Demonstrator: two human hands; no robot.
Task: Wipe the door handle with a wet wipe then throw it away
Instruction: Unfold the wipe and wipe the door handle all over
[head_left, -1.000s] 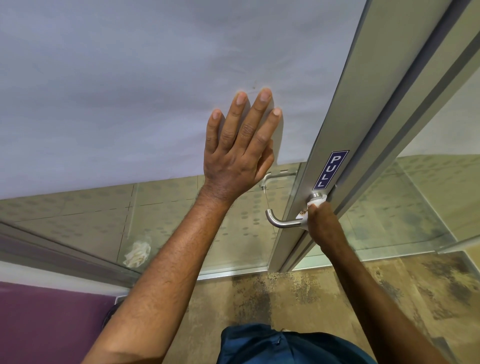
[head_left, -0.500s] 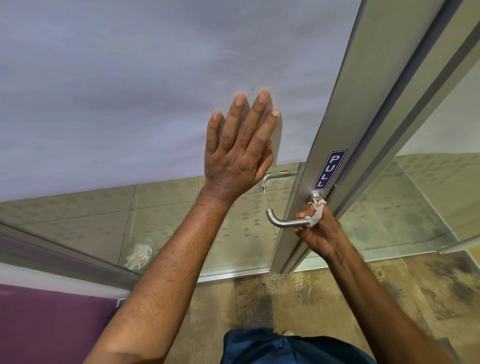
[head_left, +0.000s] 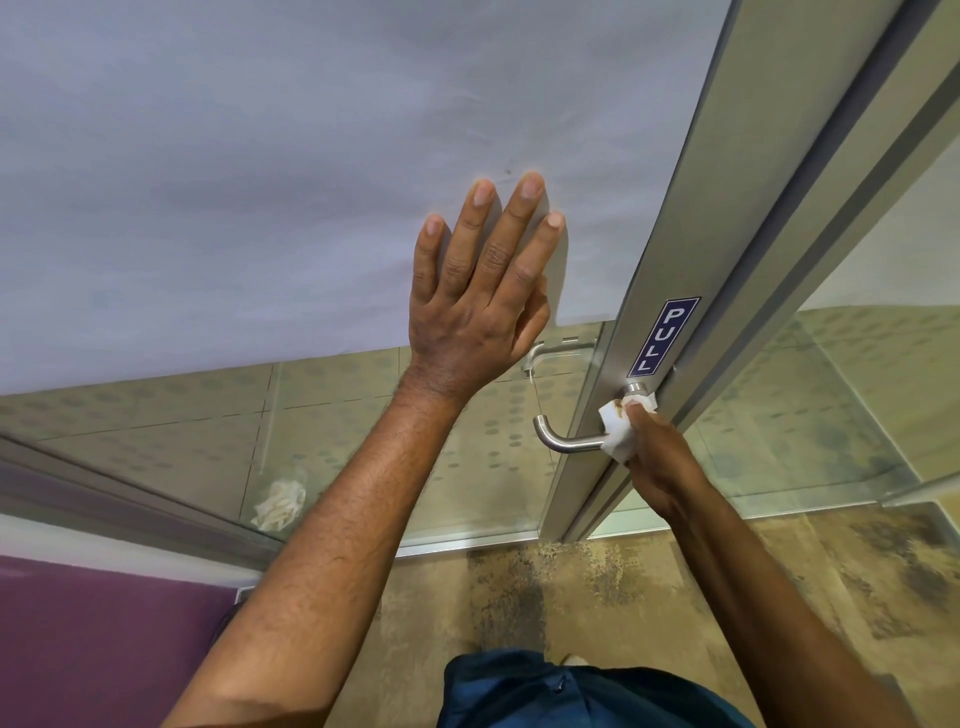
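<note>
A brushed-metal lever door handle (head_left: 563, 439) sticks out to the left from the aluminium door stile (head_left: 670, 270). My right hand (head_left: 657, 451) is shut on a white wet wipe (head_left: 619, 426) with a brown stain, pressing it around the handle's base near the stile. The handle's curved free end is bare. My left hand (head_left: 480, 306) lies flat with fingers spread against the frosted glass door panel (head_left: 260, 171), up and left of the handle.
A blue PULL sticker (head_left: 663, 336) sits on the stile above the handle. A crumpled white tissue (head_left: 279, 504) shows behind the lower clear glass. A purple surface (head_left: 93, 639) is at the lower left, mottled brown carpet (head_left: 597, 587) below, and a glass wall on the right.
My right hand turned from underneath the handle to its top side near the stile, and more of the wipe now shows around the base. My left hand stayed flat on the glass.
</note>
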